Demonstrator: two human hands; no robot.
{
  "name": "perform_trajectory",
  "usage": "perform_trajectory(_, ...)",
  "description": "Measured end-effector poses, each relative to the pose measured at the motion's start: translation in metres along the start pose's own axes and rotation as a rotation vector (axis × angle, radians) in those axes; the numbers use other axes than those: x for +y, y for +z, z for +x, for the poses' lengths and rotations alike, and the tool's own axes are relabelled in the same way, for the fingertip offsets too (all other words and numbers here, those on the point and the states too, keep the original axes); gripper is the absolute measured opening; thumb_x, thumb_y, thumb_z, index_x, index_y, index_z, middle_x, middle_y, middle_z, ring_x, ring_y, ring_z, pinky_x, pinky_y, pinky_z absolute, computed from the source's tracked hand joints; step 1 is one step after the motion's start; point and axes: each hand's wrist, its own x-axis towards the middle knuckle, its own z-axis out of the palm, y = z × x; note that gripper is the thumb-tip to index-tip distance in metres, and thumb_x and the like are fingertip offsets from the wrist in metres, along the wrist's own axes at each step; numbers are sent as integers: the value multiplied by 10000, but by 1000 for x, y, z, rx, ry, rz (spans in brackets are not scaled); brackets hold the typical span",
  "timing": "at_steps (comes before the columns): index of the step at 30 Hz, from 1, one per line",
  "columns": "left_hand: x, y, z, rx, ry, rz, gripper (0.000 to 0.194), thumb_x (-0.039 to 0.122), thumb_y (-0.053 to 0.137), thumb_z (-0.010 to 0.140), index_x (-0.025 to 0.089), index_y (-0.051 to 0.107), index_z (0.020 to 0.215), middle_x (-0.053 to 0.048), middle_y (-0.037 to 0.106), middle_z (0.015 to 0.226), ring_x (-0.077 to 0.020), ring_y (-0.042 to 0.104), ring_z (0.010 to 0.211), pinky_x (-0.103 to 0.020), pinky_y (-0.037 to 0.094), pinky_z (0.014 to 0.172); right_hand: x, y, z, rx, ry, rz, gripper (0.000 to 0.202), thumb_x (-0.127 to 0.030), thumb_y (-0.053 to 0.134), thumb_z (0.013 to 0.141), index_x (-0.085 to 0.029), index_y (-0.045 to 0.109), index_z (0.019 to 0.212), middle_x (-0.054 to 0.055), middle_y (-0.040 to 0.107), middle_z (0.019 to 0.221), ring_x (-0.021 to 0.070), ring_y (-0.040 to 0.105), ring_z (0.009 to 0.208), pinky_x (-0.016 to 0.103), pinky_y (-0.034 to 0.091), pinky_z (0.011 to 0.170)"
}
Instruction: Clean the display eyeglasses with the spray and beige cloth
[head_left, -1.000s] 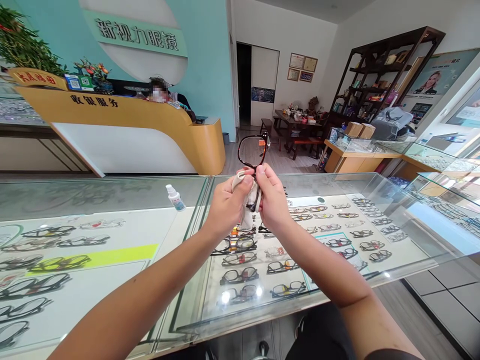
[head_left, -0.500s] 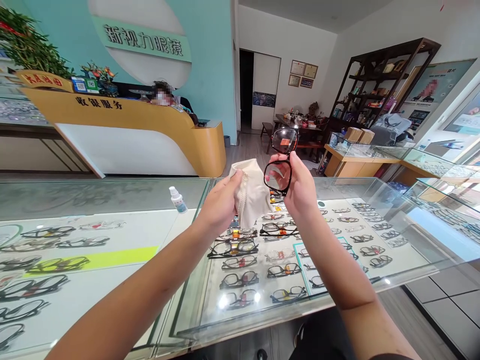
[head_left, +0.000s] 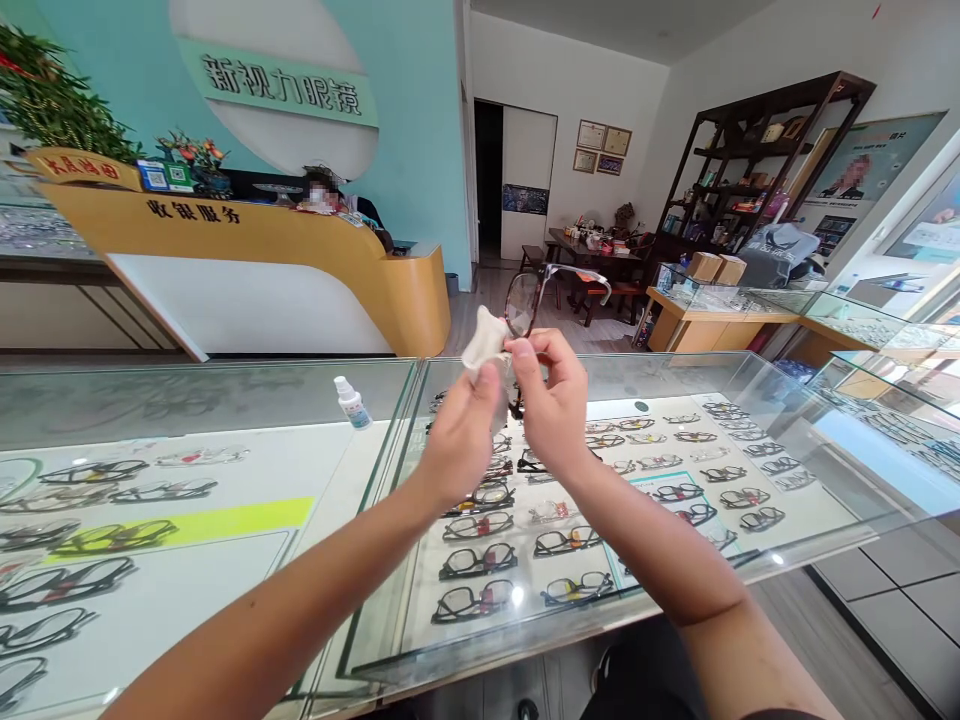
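In front of me, above the glass display case, my right hand (head_left: 556, 395) grips a pair of dark-framed eyeglasses (head_left: 523, 303) near the bridge. One lens stands up above the fingers, and a temple arm sticks out to the right. My left hand (head_left: 463, 430) is closed on a cream cleaning cloth (head_left: 486, 338), pressed against the lower part of the glasses. The lower lens is mostly hidden by the cloth and fingers. A small white spray bottle (head_left: 352, 404) stands on the glass to the left of my hands.
Glass display cases (head_left: 375, 640) with rows of eyeglasses (head_left: 476, 560) lie below my arms. Beyond them is a yellow and white counter (head_left: 300, 240) with a person (head_left: 352, 205) behind it. A dark shelf (head_left: 750, 170) and wooden table stand at the back right.
The glasses have turned from facing me to side-on and moved left. My left hand has brought the cloth onto them, so both hands are now together.
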Motion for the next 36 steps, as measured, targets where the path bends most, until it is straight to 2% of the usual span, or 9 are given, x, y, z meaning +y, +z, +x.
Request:
perform_trajectory(7, -13, 15, -19, -97, 139, 184, 652, 658, 540, 1100, 250, 620, 1603, -132, 682, 1565, -324, 359, 1704, -479, 311, 1407, 10, 10, -14, 219, -86, -8, 198, -442, 666, 1060, -287, 620, 947, 37, 599, 1093, 208, 605, 1078, 366, 491, 1009)
perform_trajectory(13, -5, 15, -27, -170, 314, 409, 659, 517, 434, 1171, 355, 281, 1791, -24, 157, 1911, -287, 14, 1790, -515, 54, 1456, 2, -11, 13, 297, -81, 22, 218, -448, 655, 1071, -271, 643, 944, 24, 638, 1047, 171, 600, 1009, 321, 470, 987)
perform_trajectory(14, -3, 15, -28, -158, 329, 412, 632, 503, 437, 1174, 355, 312, 1775, -34, 185, 1903, -297, 93, 1780, -509, 101, 1446, -1, -16, 18, 310, -96, 24, 217, -445, 659, 1069, -269, 659, 942, 18, 648, 1030, 164, 601, 991, 317, 467, 989)
perform_trajectory(16, 0, 14, -29, -161, 279, 382, 496, 493, 419, 1181, 313, 530, 1629, -93, 465, 1750, -305, 432, 1621, -472, 324, 1338, -6, -25, 28, 330, -106, 40, 215, -450, 677, 1059, -270, 683, 942, 8, 675, 1020, 156, 615, 978, 309, 473, 987)
perform_trajectory(18, 3, 11, -28, -210, 154, 356, 434, 530, 398, 1179, 243, 704, 1288, -108, 708, 1305, -266, 665, 1184, -418, 497, 1047, -13, -33, 36, 321, -88, 76, 213, -458, 683, 1053, -272, 689, 949, 10, 722, 1042, 163, 650, 1027, 310, 491, 999)
perform_trajectory(21, 5, 10, -26, -323, -37, 394, 486, 612, 400, 1157, 220, 614, 964, -35, 620, 864, -206, 543, 782, -371, 430, 756, -21, -42, 43, 266, -67, 111, 216, -447, 645, 1071, -269, 685, 956, 21, 777, 1082, 176, 695, 1114, 324, 510, 1042)
perform_trajectory(25, 2, 19, -30, -560, -145, 534, 429, 538, 399, 1150, 217, 569, 921, -31, 643, 875, -214, 575, 809, -356, 414, 761, -25, -53, 50, 185, -49, 107, 256, -441, 604, 1085, -250, 693, 938, 29, 799, 1057, 175, 717, 1072, 324, 508, 988)
perform_trajectory(30, -15, 37, -52, -881, -169, 762, 303, 429, 385, 1136, 227, 608, 1176, -71, 751, 1065, -272, 677, 967, -367, 438, 814, -29, -63, 54, 75, 9, 167, 190, -384, 664, 1024, -250, 659, 890, 9, 811, 983, 185, 749, 1032, 327, 517, 929)
perform_trajectory(36, -55, 48, -82, -1135, 46, 965, 230, 314, 392, 1085, 221, 602, 1093, -73, 764, 1025, -281, 733, 893, -381, 462, 728, -42, -62, 52, -48, 19, 131, 188, -365, 675, 995, -248, 647, 850, 3, 813, 920, 188, 778, 995, 355, 552, 996)
